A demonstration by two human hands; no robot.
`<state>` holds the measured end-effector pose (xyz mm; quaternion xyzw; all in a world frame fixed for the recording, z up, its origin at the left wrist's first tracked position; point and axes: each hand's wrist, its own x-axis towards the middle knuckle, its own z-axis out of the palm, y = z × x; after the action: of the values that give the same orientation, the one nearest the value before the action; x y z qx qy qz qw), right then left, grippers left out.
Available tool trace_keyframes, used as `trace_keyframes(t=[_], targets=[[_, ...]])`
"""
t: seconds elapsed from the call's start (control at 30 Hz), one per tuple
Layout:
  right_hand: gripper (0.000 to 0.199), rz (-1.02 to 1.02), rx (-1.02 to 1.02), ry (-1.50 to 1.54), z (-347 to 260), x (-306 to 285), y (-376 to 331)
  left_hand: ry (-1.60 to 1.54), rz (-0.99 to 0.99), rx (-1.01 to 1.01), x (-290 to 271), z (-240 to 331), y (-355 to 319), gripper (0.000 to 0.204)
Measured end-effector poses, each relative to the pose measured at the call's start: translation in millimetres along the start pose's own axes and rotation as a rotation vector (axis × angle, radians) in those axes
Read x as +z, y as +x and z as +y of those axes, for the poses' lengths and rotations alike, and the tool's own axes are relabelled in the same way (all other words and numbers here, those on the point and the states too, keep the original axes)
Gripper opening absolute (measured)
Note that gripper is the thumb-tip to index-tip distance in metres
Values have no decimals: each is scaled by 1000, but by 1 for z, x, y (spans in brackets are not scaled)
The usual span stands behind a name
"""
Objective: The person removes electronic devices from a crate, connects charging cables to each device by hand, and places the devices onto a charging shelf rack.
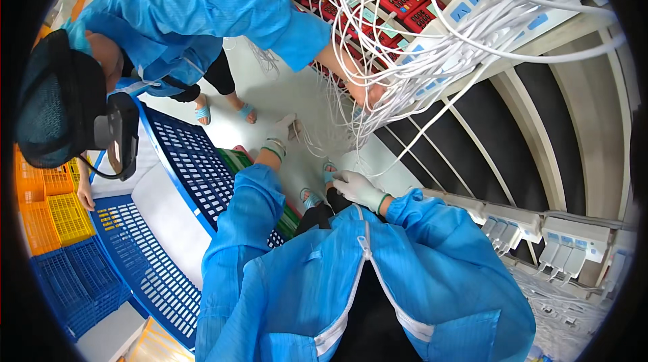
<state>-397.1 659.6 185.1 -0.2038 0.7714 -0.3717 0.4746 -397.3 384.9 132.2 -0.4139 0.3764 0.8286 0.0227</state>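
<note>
My left hand (pixel 289 127) reaches forward beside the blue basket, over the floor. It looks gloved, but its fingers are small and unclear. My right hand (pixel 359 190) wears a white glove and hangs in front of my body, below the white cables (pixel 439 68). Its fingers are loosely extended, with nothing visible in them. A co-worker's hand (pixel 368 92) reaches into those cables, which droop in a tangled bundle from the rack on the right. Red handheld devices with keypads (pixel 398 4) stand in rows behind the cables.
Left of me is a large blue perforated basket (pixel 145 261) with white lining. Blue crates (pixel 77 281) and yellow crates (pixel 67 217) are stacked beyond it. The co-worker (pixel 196 21) leans in from the far left. A rack with dark shelves (pixel 499 139) and white power adapters (pixel 567 251) lines the right.
</note>
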Motion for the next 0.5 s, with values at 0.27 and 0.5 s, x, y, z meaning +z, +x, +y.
trace_keyframes(t=[0.27,0.5], targets=[[41,-18,-10,-32,-16,12,7,155,-121,181,-14,-7,5,32],[36,-39,-7,56,-12,12,5,37,-26,296,-25,-20,13,35]])
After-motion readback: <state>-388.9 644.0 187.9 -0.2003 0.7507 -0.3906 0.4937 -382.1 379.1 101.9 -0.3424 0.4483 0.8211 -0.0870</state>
